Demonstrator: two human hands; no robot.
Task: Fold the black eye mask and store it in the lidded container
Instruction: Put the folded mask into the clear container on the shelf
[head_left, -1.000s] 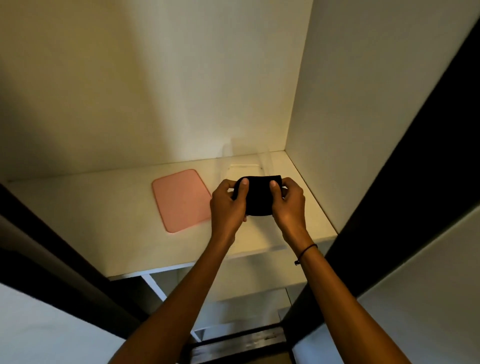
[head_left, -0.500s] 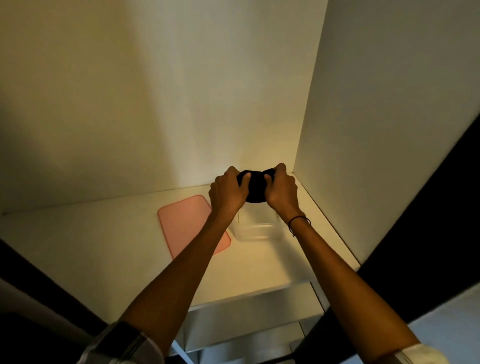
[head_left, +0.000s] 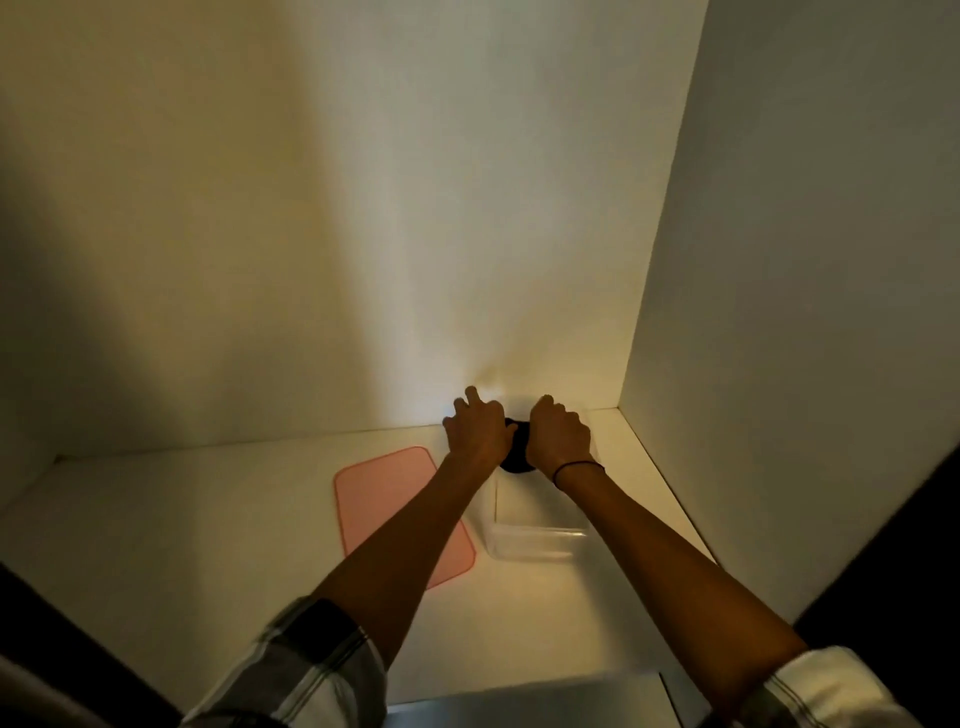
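Two hands (head_left: 480, 434) (head_left: 558, 436), one eye mask (head_left: 515, 457), one container (head_left: 537, 540) (lid (head_left: 384, 499) separate).

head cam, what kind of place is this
Probably the inside of a white cupboard or wardrobe: a shelf closed in by a back panel and side panel. A pink lid and clear container sit on it.

White shelf (head_left: 156, 525) meets pale back wall (head_left: 311, 208); white side panel (head_left: 805, 260) right of shelf. Warm light pools at rear corner.
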